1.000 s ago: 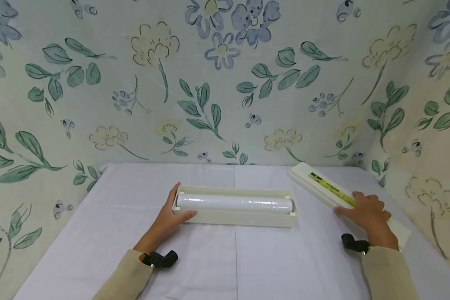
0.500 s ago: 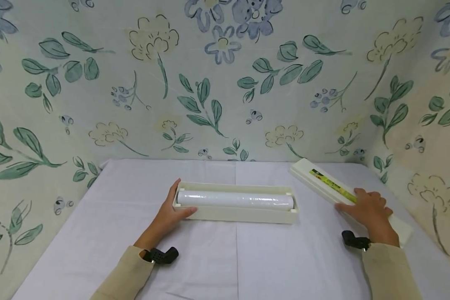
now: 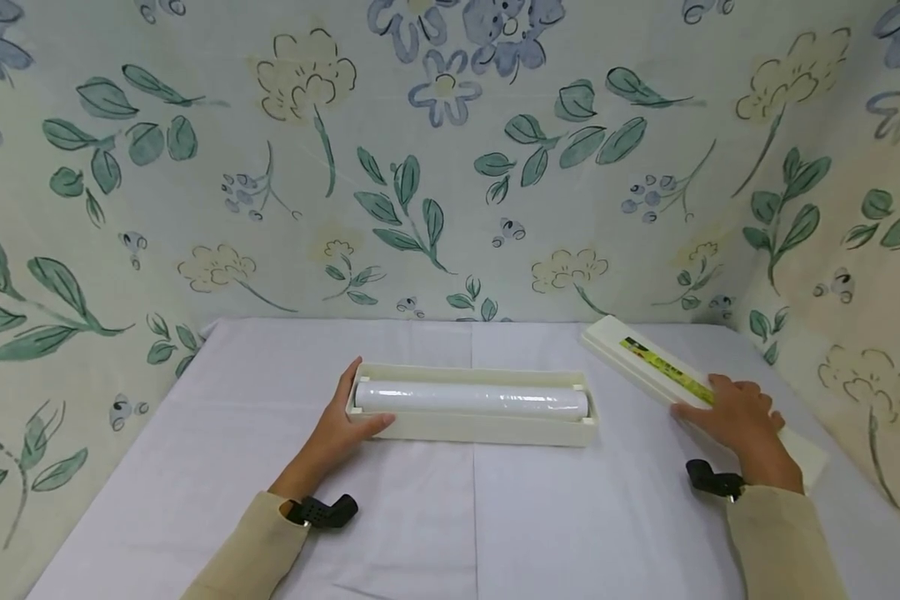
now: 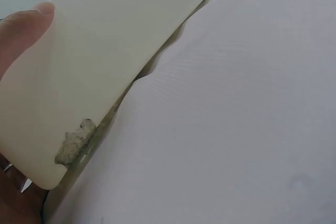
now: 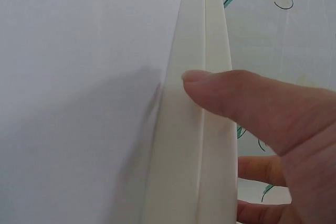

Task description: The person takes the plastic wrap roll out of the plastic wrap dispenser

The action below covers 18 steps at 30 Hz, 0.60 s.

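A long cream plastic wrap dispenser box [image 3: 480,431] lies uncovered mid-table, with a shiny white roll of plastic wrap [image 3: 471,400] inside it. My left hand [image 3: 342,429] grips the box's left end, thumb on the near wall and fingers around the end. In the left wrist view a crumpled clear scrap [image 4: 75,144] sticks to the box wall [image 4: 105,45] near its corner. To the right, my right hand [image 3: 738,423] holds the dispenser's long cream lid [image 3: 615,337], which slants across the table and carries a yellow-green label [image 3: 663,369]. Its thumb [image 5: 215,90] presses the lid's near side.
A white cloth [image 3: 390,517] with fold creases covers the table. Behind and to the right stands a flower-patterned curtain or wall covering [image 3: 450,167]. Black wrist cameras [image 3: 322,511] sit on both wrists.
The head view has shifted slightly, so everything appears a little higher in it. Both hands keep their holds on the box and the lid.
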{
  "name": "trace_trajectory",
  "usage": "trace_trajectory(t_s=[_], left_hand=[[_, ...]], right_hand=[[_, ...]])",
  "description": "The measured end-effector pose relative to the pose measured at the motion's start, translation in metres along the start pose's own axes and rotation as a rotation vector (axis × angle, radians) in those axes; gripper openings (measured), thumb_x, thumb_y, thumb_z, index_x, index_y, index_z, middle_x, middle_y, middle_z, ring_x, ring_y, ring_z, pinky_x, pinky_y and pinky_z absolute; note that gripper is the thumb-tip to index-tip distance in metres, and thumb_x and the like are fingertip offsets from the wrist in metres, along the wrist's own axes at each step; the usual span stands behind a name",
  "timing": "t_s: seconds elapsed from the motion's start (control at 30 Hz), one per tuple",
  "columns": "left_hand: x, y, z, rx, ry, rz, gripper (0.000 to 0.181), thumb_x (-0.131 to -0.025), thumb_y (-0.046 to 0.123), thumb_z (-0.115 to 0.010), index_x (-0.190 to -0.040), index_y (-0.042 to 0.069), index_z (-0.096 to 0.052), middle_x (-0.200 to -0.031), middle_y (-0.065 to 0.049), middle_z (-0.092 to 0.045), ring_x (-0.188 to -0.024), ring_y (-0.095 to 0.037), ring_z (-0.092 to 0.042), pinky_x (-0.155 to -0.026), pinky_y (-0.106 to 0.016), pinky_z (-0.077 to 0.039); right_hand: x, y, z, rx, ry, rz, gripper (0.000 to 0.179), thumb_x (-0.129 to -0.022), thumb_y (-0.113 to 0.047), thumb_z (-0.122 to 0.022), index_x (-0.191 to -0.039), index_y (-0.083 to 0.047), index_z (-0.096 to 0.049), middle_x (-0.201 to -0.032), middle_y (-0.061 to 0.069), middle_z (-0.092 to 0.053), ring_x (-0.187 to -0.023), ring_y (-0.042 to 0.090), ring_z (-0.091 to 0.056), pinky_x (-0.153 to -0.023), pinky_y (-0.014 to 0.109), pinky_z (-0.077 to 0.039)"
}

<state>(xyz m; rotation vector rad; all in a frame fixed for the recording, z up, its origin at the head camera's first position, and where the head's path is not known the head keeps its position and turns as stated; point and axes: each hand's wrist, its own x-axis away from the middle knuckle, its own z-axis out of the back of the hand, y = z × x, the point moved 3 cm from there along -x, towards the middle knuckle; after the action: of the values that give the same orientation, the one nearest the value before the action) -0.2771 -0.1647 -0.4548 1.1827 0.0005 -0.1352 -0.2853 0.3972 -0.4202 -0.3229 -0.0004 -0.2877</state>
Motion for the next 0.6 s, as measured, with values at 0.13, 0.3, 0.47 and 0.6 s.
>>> trace_trajectory(t_s=[0.13, 0.3, 0.47, 0.6], left_hand=[[-0.001, -0.001, 0.000, 0.000, -0.010, 0.003, 0.108, -0.077, 0.039, -0.080, -0.154, 0.035, -0.005, -0.149, -0.007, -0.033, -0.125, -0.032, -0.042, -0.104, -0.058, -0.033], [-0.002, -0.001, -0.001, -0.004, -0.003, -0.007, 0.108, -0.077, 0.040, -0.080, -0.154, 0.036, -0.005, -0.149, -0.007, -0.033, -0.125, -0.032, -0.042, -0.104, -0.059, -0.033], [-0.002, 0.000, -0.002, 0.008, -0.013, 0.003, 0.107, -0.077, 0.041, -0.080, -0.154, 0.036, -0.005, -0.149, -0.006, -0.033, -0.126, -0.032, -0.042, -0.106, -0.058, -0.031], [-0.001, -0.001, -0.001, 0.013, -0.010, 0.007, 0.108, -0.077, 0.040, -0.081, -0.154, 0.036, -0.005, -0.149, -0.006, -0.032, -0.127, -0.031, -0.041, -0.106, -0.058, -0.031]], right_hand=[[0.000, -0.002, 0.000, -0.020, -0.008, -0.013, 0.102, -0.075, -0.044, -0.077, -0.147, 0.006, -0.024, -0.115, 0.039, -0.034, -0.094, 0.054, -0.030, -0.076, 0.068, -0.029], [0.000, -0.005, 0.000, -0.026, 0.014, -0.022, 0.099, -0.076, -0.044, -0.076, -0.147, 0.004, -0.026, -0.119, 0.039, -0.032, -0.094, 0.053, -0.032, -0.075, 0.067, -0.033], [0.000, -0.009, 0.002, -0.028, 0.031, -0.015, 0.097, -0.077, -0.044, -0.075, -0.146, 0.005, -0.028, -0.124, 0.040, -0.030, -0.097, 0.054, -0.031, -0.076, 0.067, -0.034], [0.001, -0.014, 0.003, -0.041, 0.041, 0.019, 0.096, -0.078, -0.044, -0.074, -0.146, 0.005, -0.027, -0.128, 0.041, -0.027, -0.099, 0.055, -0.031, -0.076, 0.068, -0.035]])
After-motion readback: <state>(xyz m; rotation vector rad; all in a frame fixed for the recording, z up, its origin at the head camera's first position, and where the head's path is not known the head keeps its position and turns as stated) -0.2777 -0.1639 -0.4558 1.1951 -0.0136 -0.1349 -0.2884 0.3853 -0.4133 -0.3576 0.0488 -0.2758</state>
